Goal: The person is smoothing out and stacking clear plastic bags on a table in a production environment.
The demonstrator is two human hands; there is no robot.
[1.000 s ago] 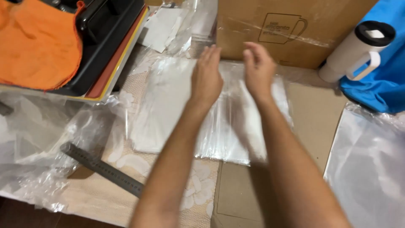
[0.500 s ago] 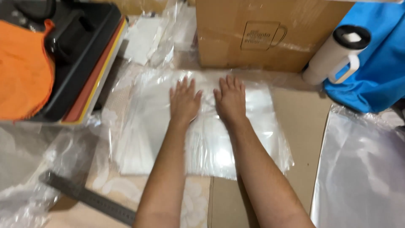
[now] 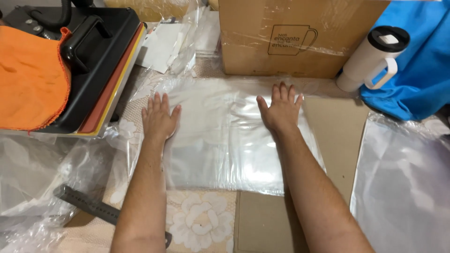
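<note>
Both palms lie flat with fingers spread, no grip closed on anything: the left hand [image 3: 159, 117] and right hand [image 3: 280, 108] press the clear plastic bag [image 3: 225, 136] at mid-tabletop. Even outward pressure should flatten it best. Floral tabletop [image 3: 201, 225] is crowded: heat press [image 3: 93, 61] far left, cardboard box [image 3: 290, 33] far, white mug [image 3: 372, 58] right.

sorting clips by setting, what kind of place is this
Probably a home craft or small packing workspace: a heat press with an orange cloth, a cardboard box, and both hands flat on a clear plastic bag.
</note>
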